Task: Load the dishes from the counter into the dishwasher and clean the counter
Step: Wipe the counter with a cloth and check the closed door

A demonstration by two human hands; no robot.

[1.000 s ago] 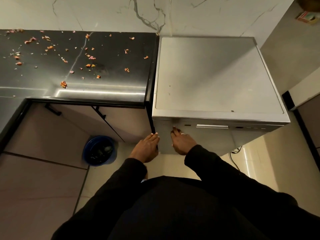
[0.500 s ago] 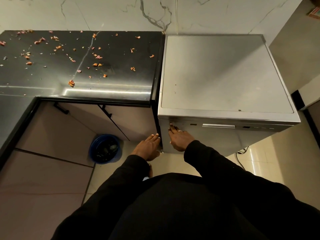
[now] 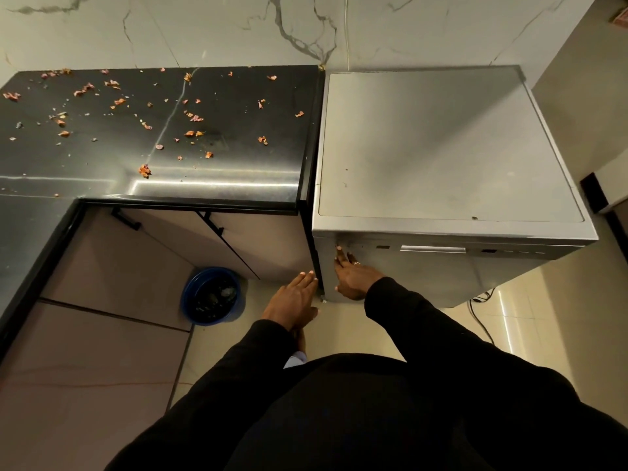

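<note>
**At the dishwasher front: door shut, bench not yet cleaned**

Head view. Beside the dark bench (image 3: pixel 210 158), the dishwasher (image 3: pixel 441 144) stands with its door closed. No dishes show on the bench, so loading appears done or out of frame; orange food scraps (image 3: pixel 144 170) are scattered across it, so cleaning remains. A blue bin (image 3: pixel 210 295) sits on the floor below. The right hand (image 3: pixel 353 277) lies flat against the door's left edge, fingers extended, index fingertip at the control strip; its grip is released and holds nothing. The left hand (image 3: pixel 294 300) hovers just beside the door's left corner, fingers straight, grip likewise released; contact cannot be confirmed.
</note>
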